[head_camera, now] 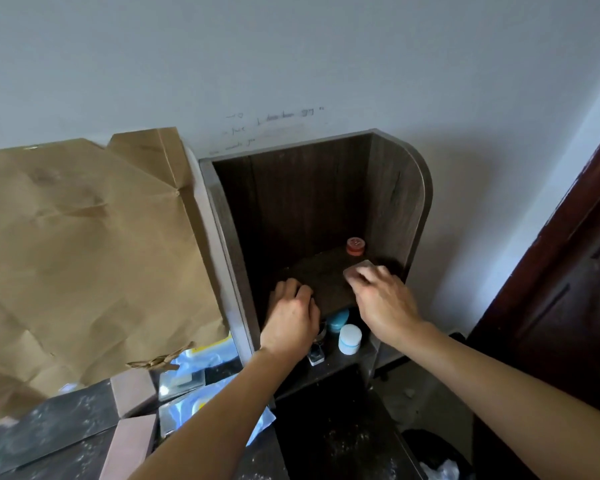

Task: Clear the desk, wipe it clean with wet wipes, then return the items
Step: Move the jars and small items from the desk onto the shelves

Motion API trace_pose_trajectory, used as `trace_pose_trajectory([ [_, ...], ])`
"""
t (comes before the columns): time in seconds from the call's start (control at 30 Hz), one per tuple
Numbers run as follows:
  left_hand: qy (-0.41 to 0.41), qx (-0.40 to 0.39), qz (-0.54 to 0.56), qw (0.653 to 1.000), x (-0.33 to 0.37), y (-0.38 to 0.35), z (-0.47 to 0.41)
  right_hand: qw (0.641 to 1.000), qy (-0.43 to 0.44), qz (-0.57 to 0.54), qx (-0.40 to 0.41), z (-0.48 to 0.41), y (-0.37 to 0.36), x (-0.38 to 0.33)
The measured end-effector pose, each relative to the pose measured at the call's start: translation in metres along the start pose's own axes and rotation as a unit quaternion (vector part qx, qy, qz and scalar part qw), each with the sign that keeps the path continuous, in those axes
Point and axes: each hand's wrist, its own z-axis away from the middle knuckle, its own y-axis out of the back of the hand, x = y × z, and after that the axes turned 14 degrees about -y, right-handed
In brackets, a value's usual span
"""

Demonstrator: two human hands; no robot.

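Red-capped small jar point(355, 246) stands just beyond the right hand point(381, 299), fingers pinching a pale flat pad point(359, 266) on the dark wooden shelf point(321, 284); sweeping farther could topple it. Left hand point(291, 317) curled, grip unclear.

Wall writing point(274, 128): too faint for me to read.
Pale flat item point(361, 265): half under the curled fingers of the right hand point(381, 299); I cannot identify it.
Left hand point(291, 317): fingertips hidden, grip unclear.
Small bottle point(316, 356): mostly behind the left wrist.
Door point(568, 306), paper bag point(84, 254): cropped by the frame edges.
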Motion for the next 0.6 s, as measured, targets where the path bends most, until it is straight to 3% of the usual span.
trace_pose_trajectory([
  [0.27,-0.001,-0.044,-0.023,0.999,0.002,0.001,0.002,0.997,-0.047,-0.053,-0.038,-0.025,-0.003,-0.002],
  [0.37,-0.004,-0.046,-0.012,0.999,0.007,0.009,0.011,0.991,-0.050,-0.120,0.000,-0.013,0.000,0.001],
  [0.6,-0.038,0.006,0.005,0.999,0.023,0.031,0.091,0.973,0.032,-0.219,0.061,0.044,0.004,-0.001],
])
